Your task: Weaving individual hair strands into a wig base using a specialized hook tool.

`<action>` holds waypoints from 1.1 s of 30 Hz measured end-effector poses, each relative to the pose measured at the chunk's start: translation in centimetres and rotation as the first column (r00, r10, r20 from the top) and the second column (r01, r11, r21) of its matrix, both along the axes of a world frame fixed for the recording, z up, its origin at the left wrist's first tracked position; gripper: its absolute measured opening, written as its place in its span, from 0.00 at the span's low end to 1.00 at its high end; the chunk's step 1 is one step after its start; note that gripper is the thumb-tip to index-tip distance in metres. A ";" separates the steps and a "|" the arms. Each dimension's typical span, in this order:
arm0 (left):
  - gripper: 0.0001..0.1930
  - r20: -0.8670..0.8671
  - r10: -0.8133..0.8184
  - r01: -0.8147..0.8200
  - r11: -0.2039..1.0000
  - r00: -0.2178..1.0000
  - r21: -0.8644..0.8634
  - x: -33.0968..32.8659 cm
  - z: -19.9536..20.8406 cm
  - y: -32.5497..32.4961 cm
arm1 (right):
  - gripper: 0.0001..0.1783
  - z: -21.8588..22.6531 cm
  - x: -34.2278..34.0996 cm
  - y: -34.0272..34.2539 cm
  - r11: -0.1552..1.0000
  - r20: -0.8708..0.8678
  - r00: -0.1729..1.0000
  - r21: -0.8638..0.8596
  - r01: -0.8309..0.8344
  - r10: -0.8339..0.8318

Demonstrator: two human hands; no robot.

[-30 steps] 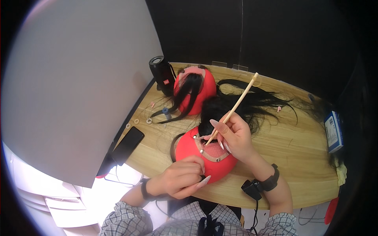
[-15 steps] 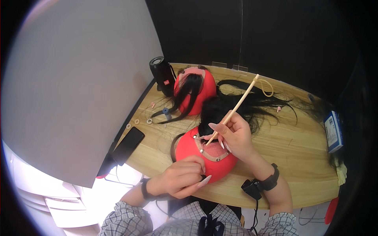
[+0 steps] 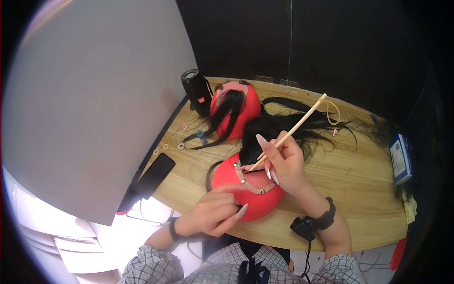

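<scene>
In front of me a red rounded wig block [image 3: 250, 208] carries a pale-edged pink mesh piece [image 3: 260, 179], held by several round-headed pins. My right hand [image 3: 286, 165] grips a ventilating needle [image 3: 302, 119] with a long wooden handle, slanting down to the mesh's far edge; its fine tip is too small to see. Long black hair [image 3: 257, 137] falls away behind the block. Low on the block's near left side, my left hand [image 3: 215, 210] is closed, with a small dark bit between thumb and fingers that I cannot make out. Its index finger is blurred.
Behind stands a second red wig block [image 3: 246, 106] with black hair, next to a black cylindrical speaker [image 3: 196, 92]. To the left lie a black phone [image 3: 157, 175], small rings [image 3: 166, 146] and a blue spool [image 3: 202, 136]. A blue-white box [image 3: 401, 158] sits at the right edge.
The top of the needle's handle has swung right, and my right thumb has lifted. My left index finger has shifted, blurred, while the left hand has drawn slightly left. The wig block stays put.
</scene>
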State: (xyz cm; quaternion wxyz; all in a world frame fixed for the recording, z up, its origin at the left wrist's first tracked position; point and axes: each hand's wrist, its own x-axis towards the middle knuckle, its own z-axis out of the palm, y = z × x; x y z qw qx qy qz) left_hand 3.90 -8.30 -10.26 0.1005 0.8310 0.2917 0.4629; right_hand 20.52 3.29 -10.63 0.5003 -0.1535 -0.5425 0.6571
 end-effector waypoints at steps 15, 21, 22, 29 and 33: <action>0.14 0.251 0.354 -0.158 0.806 0.901 -0.570 -5.4 -1.3 -2.9 | 0.12 1.3 -0.8 0.5 0.999 0.073 0.997 0.027 0.018 -0.020; 0.18 0.438 0.493 -0.048 0.704 0.752 -0.709 -9.7 -0.4 -1.9 | 0.16 2.7 -1.1 0.9 0.995 -0.030 0.999 -0.083 -0.046 0.043; 0.18 0.465 0.535 -0.063 0.701 0.705 -0.711 -10.2 -0.2 -1.9 | 0.16 2.9 -1.0 1.0 0.995 -0.043 0.998 -0.085 -0.043 0.039; 0.16 0.578 0.617 -0.035 0.699 0.534 -0.714 -13.5 0.6 -1.8 | 0.16 6.1 -0.5 1.4 0.991 -0.074 0.996 -0.129 0.038 -0.048; 0.15 0.625 0.632 -0.052 0.721 0.457 -0.691 -15.2 0.4 -2.2 | 0.18 6.9 0.5 2.0 0.995 -0.065 0.997 -0.090 0.043 -0.048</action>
